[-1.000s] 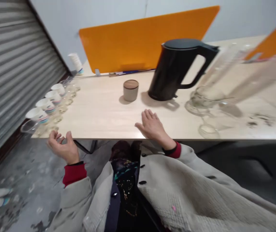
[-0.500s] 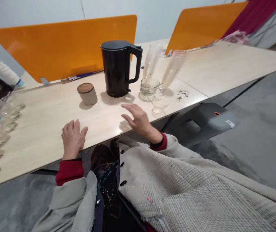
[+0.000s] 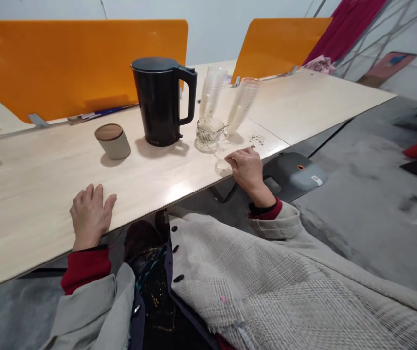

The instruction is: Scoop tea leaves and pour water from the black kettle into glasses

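Note:
My left hand [image 3: 89,216] lies palm down on the pale wood table [image 3: 36,194] near its front edge, fingers apart and holding nothing. My right hand [image 3: 246,170] rests at the same edge, fingers lightly curled, right beside a small clear glass [image 3: 222,165], which they partly hide. Whether they touch it I cannot tell. Behind that glass stands a ribbed glass cup [image 3: 208,133]. Farther back are a black electric kettle [image 3: 159,102], a canister with a wooden lid [image 3: 112,141] and two stacks of clear plastic cups [image 3: 243,104] [image 3: 211,92].
Dark crumbs [image 3: 257,140] lie near my right hand. Orange divider panels [image 3: 73,63] stand along the table's far side. A dark grey seat [image 3: 292,172] sits below the table's right edge, above a concrete floor [image 3: 357,209]. Glassware shows faintly at the far left.
The view has swung right, moving the table contents left in the frame. My right hand has shifted right to the small glass. My left hand stays flat on the table.

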Motion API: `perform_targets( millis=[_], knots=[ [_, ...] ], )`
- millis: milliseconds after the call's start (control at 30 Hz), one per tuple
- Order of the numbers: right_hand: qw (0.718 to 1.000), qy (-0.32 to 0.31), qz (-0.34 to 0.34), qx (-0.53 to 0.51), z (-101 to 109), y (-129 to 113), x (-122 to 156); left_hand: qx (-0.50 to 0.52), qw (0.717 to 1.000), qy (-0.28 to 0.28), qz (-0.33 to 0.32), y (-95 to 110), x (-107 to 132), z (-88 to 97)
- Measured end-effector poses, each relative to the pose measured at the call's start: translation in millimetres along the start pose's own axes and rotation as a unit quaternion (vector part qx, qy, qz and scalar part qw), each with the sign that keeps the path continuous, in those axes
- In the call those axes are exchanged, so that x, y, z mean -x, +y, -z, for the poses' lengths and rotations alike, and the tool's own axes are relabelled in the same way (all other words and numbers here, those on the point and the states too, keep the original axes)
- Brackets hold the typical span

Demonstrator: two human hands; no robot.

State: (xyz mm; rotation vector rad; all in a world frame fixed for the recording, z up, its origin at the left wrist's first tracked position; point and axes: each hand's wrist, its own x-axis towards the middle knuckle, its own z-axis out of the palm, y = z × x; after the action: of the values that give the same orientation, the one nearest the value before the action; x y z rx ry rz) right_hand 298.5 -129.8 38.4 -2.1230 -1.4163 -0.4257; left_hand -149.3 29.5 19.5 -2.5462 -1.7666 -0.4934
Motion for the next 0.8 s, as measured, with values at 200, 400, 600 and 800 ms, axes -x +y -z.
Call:
perform_targets(
  millis=[200,400,600,800],
  knots=[
    [0.996,0.049,0.044,-0.063,9.9,-29.5,1.3,0.008,1.0,-0.008,0.015,1.5,1.5,-1.7],
    [0.968,-0.025,0.182,-0.168,-12.0,-125.7,-14.6,0.036,0.999,0.008,0.02,-1.2,2.4,-8.8],
    [0.941,-0.133,0.271,-0.156,-55.0,-216.0,-36.9,0.039,0.999,0.007,0.025,2.7,6.6,-7.7],
    [0.928,-0.187,0.296,-0.125,-81.2,-255.5,-47.2,0.032,0.999,-0.009,0.024,6.9,8.7,-4.3]
  ],
)
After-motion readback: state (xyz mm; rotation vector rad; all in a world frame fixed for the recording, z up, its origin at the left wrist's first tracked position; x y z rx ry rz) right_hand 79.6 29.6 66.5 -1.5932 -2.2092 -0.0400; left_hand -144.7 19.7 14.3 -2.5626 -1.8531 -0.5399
